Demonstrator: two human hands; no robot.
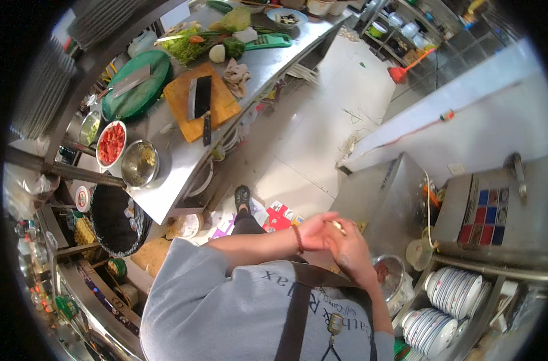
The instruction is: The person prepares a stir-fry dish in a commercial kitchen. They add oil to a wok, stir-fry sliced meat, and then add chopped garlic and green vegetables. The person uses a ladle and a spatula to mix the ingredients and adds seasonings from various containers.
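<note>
My left hand (315, 231), with a red beaded bracelet at the wrist, meets my right hand (350, 242) in front of my body. Both are cupped together around a small pale piece (338, 227), perhaps garlic; the fingers partly hide it. To the left, a steel worktable (159, 187) carries a wooden cutting board (224, 104) with a black-handled cleaver (202, 97) lying on it. A second cleaver (132, 81) rests on a round green chopping board (141, 101). Near the table's corner stand a white bowl of chopped red pieces (111, 143) and a steel bowl (136, 173) holding minced yellowish bits.
Leafy greens (183, 47), a peeled white bulb (217, 53), a green grater (269, 41) and a crumpled cloth (237, 76) lie farther along the table. A black-lined bin (116, 225) stands at left. Flattened cartons (278, 216) litter the floor. Stacked plates (454, 291) sit at right, near a steel cabinet (396, 198).
</note>
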